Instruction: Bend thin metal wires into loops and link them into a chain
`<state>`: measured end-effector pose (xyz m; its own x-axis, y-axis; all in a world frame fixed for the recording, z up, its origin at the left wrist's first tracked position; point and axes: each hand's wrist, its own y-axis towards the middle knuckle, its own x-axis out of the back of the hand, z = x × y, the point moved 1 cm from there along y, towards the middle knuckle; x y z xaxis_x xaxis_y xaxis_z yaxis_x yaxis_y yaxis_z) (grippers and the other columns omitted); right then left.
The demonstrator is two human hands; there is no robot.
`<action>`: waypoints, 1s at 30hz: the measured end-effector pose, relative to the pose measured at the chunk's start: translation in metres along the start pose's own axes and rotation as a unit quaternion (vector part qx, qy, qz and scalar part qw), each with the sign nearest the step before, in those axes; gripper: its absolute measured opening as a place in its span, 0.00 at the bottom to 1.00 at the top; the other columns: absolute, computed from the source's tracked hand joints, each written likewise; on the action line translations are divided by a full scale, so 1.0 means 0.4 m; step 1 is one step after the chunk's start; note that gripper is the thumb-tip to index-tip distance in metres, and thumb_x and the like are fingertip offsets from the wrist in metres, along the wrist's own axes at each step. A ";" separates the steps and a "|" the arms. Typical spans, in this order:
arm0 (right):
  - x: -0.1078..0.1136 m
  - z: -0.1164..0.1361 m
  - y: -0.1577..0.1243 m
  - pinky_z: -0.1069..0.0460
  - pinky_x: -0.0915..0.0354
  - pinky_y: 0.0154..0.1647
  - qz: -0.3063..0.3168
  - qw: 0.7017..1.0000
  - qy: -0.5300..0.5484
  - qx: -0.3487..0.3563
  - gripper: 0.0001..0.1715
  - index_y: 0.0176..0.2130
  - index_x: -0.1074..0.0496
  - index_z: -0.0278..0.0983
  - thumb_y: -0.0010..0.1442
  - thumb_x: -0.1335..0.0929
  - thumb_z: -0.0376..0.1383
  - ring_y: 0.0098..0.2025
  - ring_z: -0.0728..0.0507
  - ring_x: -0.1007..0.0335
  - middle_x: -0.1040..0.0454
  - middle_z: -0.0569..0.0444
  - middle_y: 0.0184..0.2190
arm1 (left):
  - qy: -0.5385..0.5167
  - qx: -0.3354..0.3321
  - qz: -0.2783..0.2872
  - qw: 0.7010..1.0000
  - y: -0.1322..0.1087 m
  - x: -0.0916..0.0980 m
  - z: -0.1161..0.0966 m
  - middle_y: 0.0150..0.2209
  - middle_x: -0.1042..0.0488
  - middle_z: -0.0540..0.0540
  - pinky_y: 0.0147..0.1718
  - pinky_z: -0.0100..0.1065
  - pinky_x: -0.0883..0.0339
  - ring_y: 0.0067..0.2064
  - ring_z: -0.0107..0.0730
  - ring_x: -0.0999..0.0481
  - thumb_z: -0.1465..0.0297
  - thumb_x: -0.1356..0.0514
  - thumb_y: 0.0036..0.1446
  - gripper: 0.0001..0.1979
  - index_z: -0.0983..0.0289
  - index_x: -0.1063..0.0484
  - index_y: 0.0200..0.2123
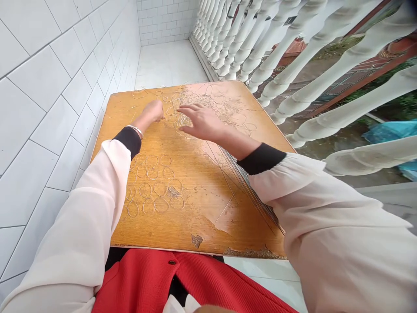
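Note:
My left hand (153,111) is closed over the far left part of the wooden table (192,174), its fingertips turned down; whatever they hold, if anything, is too small to make out. My right hand (202,122) reaches across a tangled heap of thin wire pieces (213,102), fingers stretched and thumb apart, with nothing seen in its grasp. Nearer to me, rows of thin wire rings (160,188) lie flat on the left side of the table, partly hidden by my left sleeve. A bundle of long straight wires (257,198) lies under my right forearm.
A few loose straight wires (228,180) lie crossed near the bundle. A white tiled wall (61,104) runs along the left. White balusters (293,100) line the right side. The table top has chipped patches (196,240) near its front edge.

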<state>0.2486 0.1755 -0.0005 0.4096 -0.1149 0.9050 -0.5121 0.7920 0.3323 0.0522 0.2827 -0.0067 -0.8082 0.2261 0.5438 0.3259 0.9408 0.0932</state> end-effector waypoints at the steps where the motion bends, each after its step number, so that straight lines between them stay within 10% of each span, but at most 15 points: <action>1: -0.017 0.008 0.012 0.29 0.46 0.71 0.014 1.000 -0.012 0.009 0.40 0.70 0.37 0.35 0.62 0.31 0.42 0.72 0.24 0.43 0.37 0.41 0.71 | 0.076 0.033 0.008 0.996 -0.019 0.011 -0.027 0.12 0.41 0.50 0.48 0.49 0.33 0.36 0.50 0.22 0.85 0.32 0.44 0.22 0.61 0.38 0.11; 7: -0.094 -0.006 0.086 0.31 0.50 0.72 0.054 0.994 -0.088 -0.041 0.46 0.72 0.42 0.27 0.60 0.31 0.40 0.74 0.23 0.51 0.44 0.35 0.74 | 0.274 0.064 -0.050 0.958 -0.162 0.147 -0.220 0.15 0.35 0.53 0.42 0.45 0.33 0.29 0.42 0.24 0.78 0.37 0.55 0.20 0.62 0.34 0.13; 11: -0.103 -0.051 0.098 0.34 0.42 0.70 0.097 0.991 -0.078 -0.057 0.38 0.65 0.31 0.25 0.63 0.32 0.43 0.69 0.25 0.39 0.31 0.32 0.66 | 0.177 0.022 -0.059 0.982 -0.261 0.284 -0.263 0.19 0.29 0.53 0.38 0.40 0.36 0.24 0.31 0.29 0.75 0.36 0.54 0.09 0.66 0.23 0.22; 16: -0.021 -0.025 0.073 0.34 0.37 0.68 -0.061 0.993 0.070 -0.076 0.23 0.55 0.22 0.33 0.64 0.32 0.41 0.63 0.31 0.29 0.23 0.36 0.59 | 0.033 0.055 -0.061 0.996 -0.432 0.366 -0.255 0.20 0.26 0.55 0.31 0.37 0.40 0.22 0.26 0.33 0.71 0.34 0.51 0.05 0.64 0.19 0.25; 19: 0.060 0.064 0.011 0.38 0.27 0.57 -0.127 0.937 0.283 -0.161 0.19 0.53 0.22 0.37 0.65 0.33 0.39 0.52 0.36 0.20 0.19 0.41 0.53 | -0.021 0.059 -0.041 0.997 -0.552 0.335 -0.239 0.19 0.26 0.55 0.27 0.35 0.40 0.21 0.26 0.33 0.68 0.32 0.51 0.05 0.63 0.17 0.27; 23: 0.130 0.247 -0.119 0.45 0.23 0.43 -0.053 0.861 0.481 -0.156 0.21 0.52 0.21 0.37 0.63 0.28 0.45 0.40 0.42 0.19 0.18 0.43 0.50 | -0.109 0.094 0.005 0.990 -0.710 0.232 -0.213 0.19 0.25 0.52 0.21 0.30 0.41 0.19 0.24 0.32 0.65 0.31 0.52 0.06 0.61 0.17 0.29; 30: 0.056 0.491 -0.329 0.50 0.29 0.33 -0.030 0.789 0.584 -0.188 0.23 0.44 0.19 0.40 0.53 0.23 0.50 0.33 0.47 0.24 0.16 0.50 0.39 | -0.324 0.148 0.094 0.930 -0.930 0.001 -0.190 0.19 0.26 0.49 0.18 0.26 0.46 0.17 0.20 0.34 0.59 0.29 0.52 0.13 0.64 0.21 0.31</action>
<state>0.1770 -0.0489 0.0283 0.9538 0.2972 -0.0435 -0.2942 0.9536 0.0638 -0.0322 -0.0864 0.0223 -0.9076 0.4082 -0.0987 0.4198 0.8755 -0.2395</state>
